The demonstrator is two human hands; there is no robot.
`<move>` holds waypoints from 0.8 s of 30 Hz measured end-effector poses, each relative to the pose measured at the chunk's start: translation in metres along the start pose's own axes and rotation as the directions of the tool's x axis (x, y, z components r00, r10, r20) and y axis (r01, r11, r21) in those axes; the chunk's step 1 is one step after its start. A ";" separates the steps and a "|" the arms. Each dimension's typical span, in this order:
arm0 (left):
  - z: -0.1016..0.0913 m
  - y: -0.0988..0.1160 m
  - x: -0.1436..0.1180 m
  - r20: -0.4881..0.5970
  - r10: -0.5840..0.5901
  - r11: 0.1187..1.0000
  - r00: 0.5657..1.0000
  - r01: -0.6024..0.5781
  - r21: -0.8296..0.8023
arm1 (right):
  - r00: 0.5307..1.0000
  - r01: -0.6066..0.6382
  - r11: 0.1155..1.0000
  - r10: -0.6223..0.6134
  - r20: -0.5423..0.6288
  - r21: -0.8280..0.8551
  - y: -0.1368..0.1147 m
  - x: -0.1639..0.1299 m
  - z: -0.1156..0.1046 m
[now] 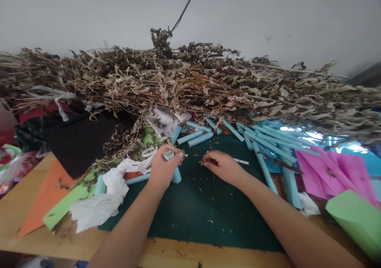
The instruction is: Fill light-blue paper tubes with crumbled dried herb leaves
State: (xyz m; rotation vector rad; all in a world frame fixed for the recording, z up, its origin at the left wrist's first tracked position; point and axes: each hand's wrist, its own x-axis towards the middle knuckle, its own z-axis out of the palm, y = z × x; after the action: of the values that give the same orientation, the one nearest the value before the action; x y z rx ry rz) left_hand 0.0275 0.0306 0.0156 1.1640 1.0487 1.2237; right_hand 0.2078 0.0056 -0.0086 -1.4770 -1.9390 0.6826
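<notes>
My left hand point(164, 167) is closed around a light-blue paper tube point(168, 153), whose upper end faces me and shows crumbled dried leaf inside. Another blue piece point(176, 176) shows just below my fingers; I cannot tell whether it is the same tube. Bits of dry leaf stick out by my left thumb. To the right, my right hand point(222, 165) pinches a small piece of dried leaf point(203, 162) above the dark green sheet point(205, 212). A thin white stick point(241, 161) lies just behind my right hand.
A long heap of dried leafy stalks point(190, 81) spans the back against the wall. Several blue paper tubes point(201, 139) lie behind my hands and at right. Crumpled white tissue point(113, 192), a black sheet point(89, 141), pink paper point(336, 173) and green paper point(357, 216) surround the sheet.
</notes>
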 end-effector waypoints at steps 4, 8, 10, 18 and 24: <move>0.006 0.000 -0.007 0.079 -0.029 0.999 0.996 0.028 0.020 | 0.998 0.053 0.996 -0.054 -0.010 -0.066 -0.001 0.000 -0.001; 0.012 -0.003 -0.015 0.150 -0.043 0.999 0.988 0.045 -0.015 | 0.977 0.200 0.980 -0.199 -0.074 0.003 -0.019 -0.006 -0.001; 0.015 -0.005 -0.018 0.155 -0.063 0.996 0.986 0.072 -0.052 | 0.936 0.320 0.947 -0.315 -0.159 0.004 -0.027 -0.009 0.001; 0.022 -0.007 -0.024 0.136 -0.165 0.970 0.977 0.185 -0.156 | 0.876 0.369 0.913 -0.405 -0.264 -0.176 -0.030 -0.013 0.011; 0.018 -0.005 -0.022 0.239 -0.172 0.968 0.956 0.209 -0.139 | 0.887 0.369 0.923 -0.384 -0.258 -0.107 -0.027 -0.010 0.005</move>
State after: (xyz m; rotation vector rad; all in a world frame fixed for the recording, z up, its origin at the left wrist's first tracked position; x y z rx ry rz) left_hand 0.0443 0.0076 0.0127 1.0223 0.8526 0.9808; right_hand 0.1883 -0.0108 0.0051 -1.1055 -1.9556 0.2357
